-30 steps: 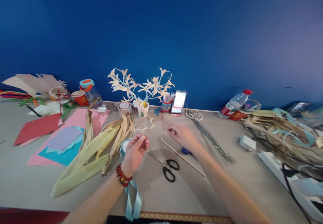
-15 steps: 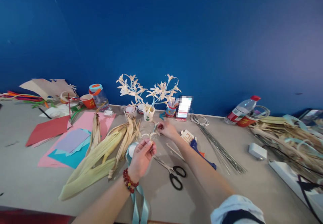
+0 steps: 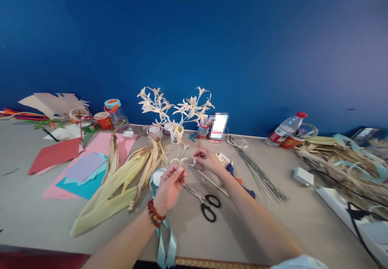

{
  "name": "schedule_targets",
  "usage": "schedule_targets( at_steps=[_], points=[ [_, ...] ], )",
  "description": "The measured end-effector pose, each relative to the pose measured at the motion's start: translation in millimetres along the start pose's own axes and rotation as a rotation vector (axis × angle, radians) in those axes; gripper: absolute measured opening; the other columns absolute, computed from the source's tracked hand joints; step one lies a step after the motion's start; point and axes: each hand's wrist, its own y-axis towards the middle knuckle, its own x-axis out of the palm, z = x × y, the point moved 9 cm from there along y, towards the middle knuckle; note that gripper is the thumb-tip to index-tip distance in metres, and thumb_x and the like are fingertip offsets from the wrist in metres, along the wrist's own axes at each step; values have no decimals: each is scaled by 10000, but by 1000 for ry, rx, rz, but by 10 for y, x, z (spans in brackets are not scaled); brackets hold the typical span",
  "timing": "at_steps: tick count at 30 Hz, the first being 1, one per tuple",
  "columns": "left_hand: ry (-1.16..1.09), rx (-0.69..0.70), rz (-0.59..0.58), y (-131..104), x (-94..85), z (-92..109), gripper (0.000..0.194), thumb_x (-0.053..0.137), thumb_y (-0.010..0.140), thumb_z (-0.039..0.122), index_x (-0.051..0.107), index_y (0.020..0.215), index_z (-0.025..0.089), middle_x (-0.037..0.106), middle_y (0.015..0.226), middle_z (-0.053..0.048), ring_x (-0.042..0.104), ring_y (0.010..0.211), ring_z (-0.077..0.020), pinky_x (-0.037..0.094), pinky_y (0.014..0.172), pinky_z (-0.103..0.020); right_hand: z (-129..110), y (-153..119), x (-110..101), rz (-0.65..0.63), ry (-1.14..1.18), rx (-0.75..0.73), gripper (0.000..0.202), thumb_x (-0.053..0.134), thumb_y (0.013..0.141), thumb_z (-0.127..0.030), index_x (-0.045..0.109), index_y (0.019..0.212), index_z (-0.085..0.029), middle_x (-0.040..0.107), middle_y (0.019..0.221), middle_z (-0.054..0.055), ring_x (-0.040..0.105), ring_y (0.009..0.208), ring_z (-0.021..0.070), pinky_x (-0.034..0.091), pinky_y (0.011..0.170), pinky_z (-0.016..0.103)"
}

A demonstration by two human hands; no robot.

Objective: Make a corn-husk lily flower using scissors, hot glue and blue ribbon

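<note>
My left hand (image 3: 170, 186), with red beads at its wrist, is closed in a pinch on a small pale flower (image 3: 182, 162) with a thin bluish stem. To its right, my right hand (image 3: 207, 160) is closed, with a small pale petal-like strip (image 3: 193, 162) at its fingertips. A roll of light blue ribbon (image 3: 167, 242) lies beside and under my left wrist, its tails hanging toward the table's front. Black-handled scissors (image 3: 209, 212) lie between my forearms. Behind my hands stand pale flowers (image 3: 192, 106) on blue stems in a white cup (image 3: 176, 135).
Dried corn husks (image 3: 121, 196) and coloured paper sheets (image 3: 81, 172) lie to the left. Thin wires (image 3: 263, 176), a dark blue glue gun (image 3: 250, 192) and a bottle (image 3: 286, 129) are on the right. A white power strip (image 3: 342, 212) and more husks (image 3: 339, 160) lie farther right.
My right hand has shifted a little to the right, away from the small flower, and a pale strip now shows at its fingertips. My left hand keeps its pinch.
</note>
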Motion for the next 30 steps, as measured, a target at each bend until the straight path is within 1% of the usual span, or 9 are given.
schedule_targets(
  at_steps=[4, 10, 13, 16, 20, 22, 25, 27, 30],
  points=[
    [27, 2, -9, -17, 16, -18, 148, 737, 751, 214, 601, 753, 157, 612, 693, 6, 545, 626, -77, 443, 602, -182, 20, -181, -29, 23, 38, 9, 147, 600, 773, -223, 643, 907, -180, 715, 829, 41, 669, 746, 179, 509, 680, 268],
    [34, -12, -15, -23, 16, -54, 122, 721, 769, 207, 608, 772, 162, 613, 703, 6, 547, 643, -77, 445, 616, -183, 10, -307, -46, 41, 62, 18, 172, 598, 774, -247, 659, 925, -191, 718, 817, 33, 668, 727, 180, 508, 658, 262],
    [36, -15, -15, -29, 14, -63, 109, 714, 776, 196, 612, 785, 160, 611, 710, 5, 549, 654, -78, 447, 619, -186, 0, -345, -57, 50, 39, 27, 148, 597, 781, -262, 682, 884, -198, 726, 811, 30, 669, 738, 190, 500, 667, 267],
    [42, -21, -25, -35, 26, -74, 101, 707, 783, 188, 612, 784, 156, 610, 711, 4, 550, 659, -78, 446, 622, -188, -14, -375, -58, 53, 4, 39, 143, 582, 789, -253, 685, 866, -192, 727, 784, 25, 666, 714, 188, 489, 640, 261],
    [43, -21, -21, -32, 26, -79, 97, 706, 783, 186, 615, 788, 155, 613, 718, 2, 559, 670, -81, 447, 624, -193, -60, -398, -28, 24, -78, 32, 134, 585, 797, -237, 706, 844, -207, 735, 780, 13, 667, 713, 184, 478, 655, 261],
    [45, -21, -21, -29, 23, -78, 98, 709, 780, 190, 617, 787, 156, 616, 717, 1, 561, 668, -83, 446, 622, -196, -81, -401, -43, 35, -137, 28, 169, 573, 811, -216, 712, 907, -217, 741, 855, 26, 668, 764, 189, 471, 703, 275],
    [39, -23, -22, -28, 18, -74, 99, 709, 779, 191, 615, 778, 160, 618, 712, 4, 559, 654, -82, 446, 620, -198, -115, -413, -111, 91, -230, 26, 263, 544, 824, -172, 672, 1052, -201, 700, 1044, 80, 649, 800, 185, 453, 739, 293],
    [31, -24, -21, -32, 19, -70, 95, 706, 781, 187, 615, 780, 161, 619, 712, 5, 558, 648, -81, 448, 625, -199, -148, -436, -131, 103, -285, 18, 225, 546, 824, -172, 669, 1013, -182, 677, 1043, 97, 628, 766, 179, 438, 713, 291],
    [22, -23, -22, -40, 35, -62, 91, 702, 783, 182, 613, 782, 161, 620, 712, 3, 559, 645, -81, 450, 627, -200, -212, -485, -68, 50, -342, -24, 82, 597, 791, -172, 673, 820, -186, 675, 849, 61, 600, 741, 184, 409, 674, 274]
  ],
)
